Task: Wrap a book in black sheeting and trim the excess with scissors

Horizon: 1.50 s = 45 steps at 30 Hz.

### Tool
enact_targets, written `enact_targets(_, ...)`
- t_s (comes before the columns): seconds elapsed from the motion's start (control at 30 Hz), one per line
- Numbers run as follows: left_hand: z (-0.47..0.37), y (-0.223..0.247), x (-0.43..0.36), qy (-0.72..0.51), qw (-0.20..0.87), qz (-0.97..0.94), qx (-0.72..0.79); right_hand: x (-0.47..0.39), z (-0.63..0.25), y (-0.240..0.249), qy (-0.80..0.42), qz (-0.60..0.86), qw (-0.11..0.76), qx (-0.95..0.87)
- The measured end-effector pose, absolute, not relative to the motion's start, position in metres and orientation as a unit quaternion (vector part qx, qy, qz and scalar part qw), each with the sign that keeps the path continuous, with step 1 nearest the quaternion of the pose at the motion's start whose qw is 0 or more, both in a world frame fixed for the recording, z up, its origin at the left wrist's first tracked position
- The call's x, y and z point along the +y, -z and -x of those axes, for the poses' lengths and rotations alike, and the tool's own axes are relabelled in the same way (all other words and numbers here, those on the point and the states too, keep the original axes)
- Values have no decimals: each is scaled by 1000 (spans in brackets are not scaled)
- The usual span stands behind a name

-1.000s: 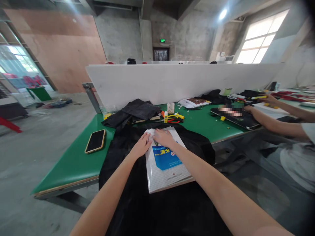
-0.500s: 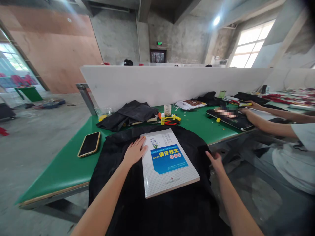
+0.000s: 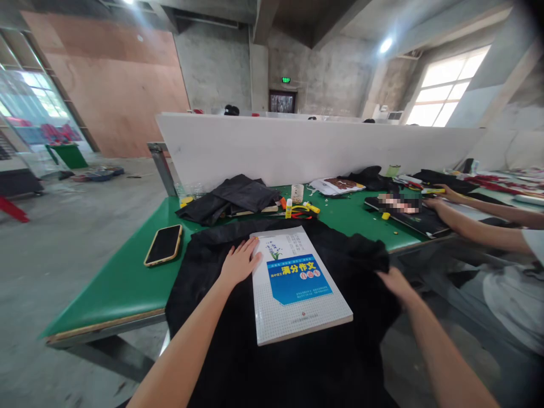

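A white book with a blue panel lies face up on a black cloth, which drapes over the near edge of the table. My left hand rests flat at the book's upper left edge, fingers stretched out, fingertips touching the cover. At the right, my right hand is closed on the edge of the black cloth and holds it out to the side. The fingers of that hand are slightly blurred.
On the green table lie a phone, folded black fabric, a glue stick, yellow-and-red-handled tools and a clear cup. A white partition stands behind. A co-worker's arms reach in at the right.
My right hand has taken hold of the cloth's right edge and drawn it outward to the right. My left hand stays by the book. The whole view has shifted slightly.
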<state>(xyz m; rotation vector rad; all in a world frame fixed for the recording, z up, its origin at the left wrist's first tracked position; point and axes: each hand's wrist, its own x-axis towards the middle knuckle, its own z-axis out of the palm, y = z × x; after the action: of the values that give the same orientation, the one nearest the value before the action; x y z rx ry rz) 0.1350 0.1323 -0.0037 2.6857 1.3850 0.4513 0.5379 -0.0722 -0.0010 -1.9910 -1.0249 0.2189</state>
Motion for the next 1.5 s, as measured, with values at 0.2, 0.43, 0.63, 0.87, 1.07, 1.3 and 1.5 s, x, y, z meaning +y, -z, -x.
enact_targets(0.2,-131,7,130,-152,38,-868,470,-28,-583,-141,115,797,373,-461)
enact_targets(0.43,-120,10,119,-172,23,-837,519,35,-579,-139,209,828,289,-433)
enact_targets(0.63,-116,9,118,-171,18,-838,518,44,-546,-88,236,791,229,-516)
enact_targets(0.87,-113,5,124,-144,26,-852,503,72,-525,-39,94,767,127,-622)
enact_targets(1.07,-109,2,133,-129,31,-866,481,85,-564,-17,27,841,79,-535)
enact_targets(1.3,-108,1,147,-115,40,-883,454,121,-581,4,10,880,65,-471)
enact_targets(1.5,-106,5,154,-114,43,-886,448,166,-585,6,12,848,71,-526)
